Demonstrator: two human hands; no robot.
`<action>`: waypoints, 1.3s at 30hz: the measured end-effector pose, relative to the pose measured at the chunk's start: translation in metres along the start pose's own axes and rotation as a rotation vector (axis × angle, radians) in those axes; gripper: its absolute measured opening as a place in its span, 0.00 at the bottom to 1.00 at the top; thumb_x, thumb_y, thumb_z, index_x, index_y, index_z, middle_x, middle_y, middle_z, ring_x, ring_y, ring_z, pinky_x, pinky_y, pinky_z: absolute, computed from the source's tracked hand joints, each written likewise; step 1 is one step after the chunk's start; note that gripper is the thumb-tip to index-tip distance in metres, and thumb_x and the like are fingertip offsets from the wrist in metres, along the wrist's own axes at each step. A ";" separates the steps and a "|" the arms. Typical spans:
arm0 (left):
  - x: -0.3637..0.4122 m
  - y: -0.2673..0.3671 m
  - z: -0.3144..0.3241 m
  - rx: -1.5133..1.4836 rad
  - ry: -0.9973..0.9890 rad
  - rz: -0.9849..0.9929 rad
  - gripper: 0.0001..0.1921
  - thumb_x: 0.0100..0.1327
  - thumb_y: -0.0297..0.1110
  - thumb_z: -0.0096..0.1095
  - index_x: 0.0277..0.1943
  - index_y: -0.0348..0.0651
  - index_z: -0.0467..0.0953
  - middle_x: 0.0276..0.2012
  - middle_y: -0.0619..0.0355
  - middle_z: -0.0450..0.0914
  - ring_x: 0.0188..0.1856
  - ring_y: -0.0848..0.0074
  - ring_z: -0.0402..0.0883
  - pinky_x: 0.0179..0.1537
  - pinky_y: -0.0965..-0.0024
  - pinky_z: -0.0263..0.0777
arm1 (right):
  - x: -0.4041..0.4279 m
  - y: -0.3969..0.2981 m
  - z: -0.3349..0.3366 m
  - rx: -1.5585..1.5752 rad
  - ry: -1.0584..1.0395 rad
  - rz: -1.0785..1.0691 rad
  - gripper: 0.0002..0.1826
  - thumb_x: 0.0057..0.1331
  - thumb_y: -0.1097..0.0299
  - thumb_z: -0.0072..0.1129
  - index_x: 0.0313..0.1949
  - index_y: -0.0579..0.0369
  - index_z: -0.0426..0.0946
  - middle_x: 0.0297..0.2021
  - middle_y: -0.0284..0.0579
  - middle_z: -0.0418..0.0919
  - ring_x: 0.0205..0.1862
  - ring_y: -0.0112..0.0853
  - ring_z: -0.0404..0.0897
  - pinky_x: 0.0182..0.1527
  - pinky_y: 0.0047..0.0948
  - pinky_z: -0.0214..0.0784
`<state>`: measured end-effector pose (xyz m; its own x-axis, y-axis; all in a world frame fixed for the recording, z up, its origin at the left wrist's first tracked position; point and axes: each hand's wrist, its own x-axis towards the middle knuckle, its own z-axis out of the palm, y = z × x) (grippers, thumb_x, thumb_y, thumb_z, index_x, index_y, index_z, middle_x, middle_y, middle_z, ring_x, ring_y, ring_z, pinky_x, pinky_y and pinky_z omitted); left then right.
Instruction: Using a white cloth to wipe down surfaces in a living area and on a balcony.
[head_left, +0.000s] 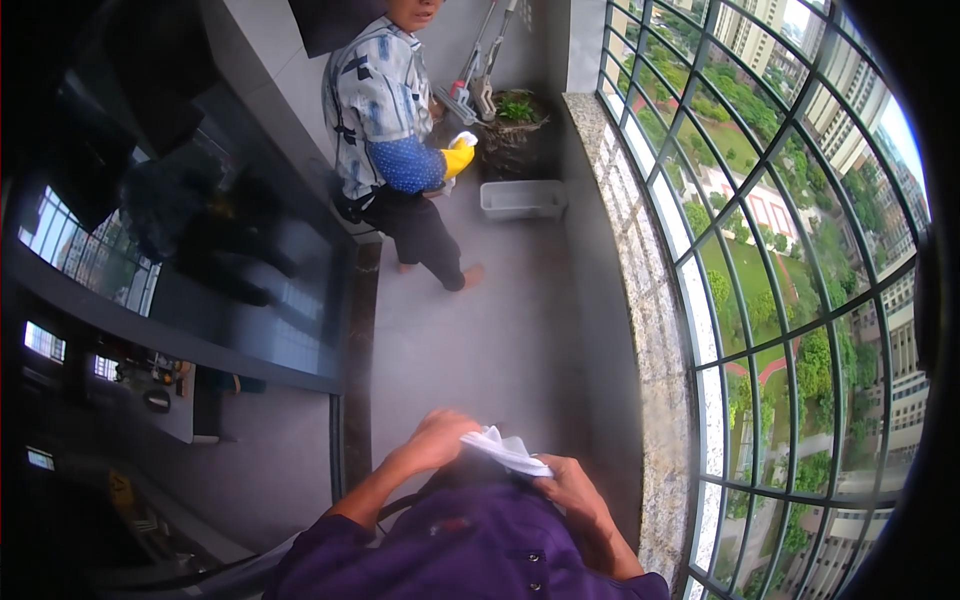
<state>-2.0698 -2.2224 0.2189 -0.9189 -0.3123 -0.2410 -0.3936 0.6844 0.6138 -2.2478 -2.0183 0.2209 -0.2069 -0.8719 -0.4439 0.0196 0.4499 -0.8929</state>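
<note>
Between my two hands a white cloth (504, 448) is stretched in front of my purple shirt. My left hand (442, 437) grips one end of it, slightly blurred. The other end is pinched by my right hand (559, 474), lower and nearer the granite ledge. The cloth looks folded, with a small peak of fabric standing up near the left end. Beneath it lies the grey balcony floor (465, 345).
A person (390, 112) with a yellow glove (458, 159) holds something white ahead. Beyond are a plastic tub (523, 199), a potted plant (516, 107) and mops (480, 71). Window bars (742, 202) and a granite ledge (637, 285) run right; a glass door (247, 247) stands left.
</note>
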 end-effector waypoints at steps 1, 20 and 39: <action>-0.004 -0.002 -0.003 0.002 0.002 -0.001 0.18 0.52 0.18 0.45 0.44 0.45 0.76 0.40 0.55 0.78 0.47 0.64 0.74 0.51 0.61 0.61 | 0.006 -0.002 0.003 -0.036 -0.047 0.010 0.12 0.60 0.74 0.55 0.43 0.66 0.77 0.30 0.42 0.80 0.35 0.25 0.75 0.41 0.26 0.67; -0.061 0.042 0.011 -0.221 0.063 -0.350 0.16 0.56 0.37 0.66 0.44 0.40 0.73 0.38 0.46 0.78 0.41 0.53 0.78 0.41 0.59 0.70 | 0.035 0.024 -0.019 -0.346 -0.235 -0.313 0.15 0.55 0.78 0.58 0.44 0.58 0.80 0.46 0.53 0.79 0.49 0.42 0.77 0.50 0.35 0.70; -0.069 0.086 0.031 -0.578 0.261 -0.343 0.11 0.56 0.26 0.63 0.42 0.35 0.76 0.34 0.50 0.81 0.37 0.71 0.80 0.39 0.70 0.71 | 0.048 0.006 0.013 -0.270 -0.629 -0.469 0.20 0.57 0.71 0.60 0.50 0.58 0.73 0.45 0.53 0.77 0.49 0.44 0.77 0.51 0.37 0.67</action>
<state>-2.0412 -2.1215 0.2652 -0.6815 -0.6437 -0.3481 -0.5152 0.0842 0.8529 -2.2447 -2.0596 0.1932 0.4520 -0.8899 -0.0611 -0.1844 -0.0263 -0.9825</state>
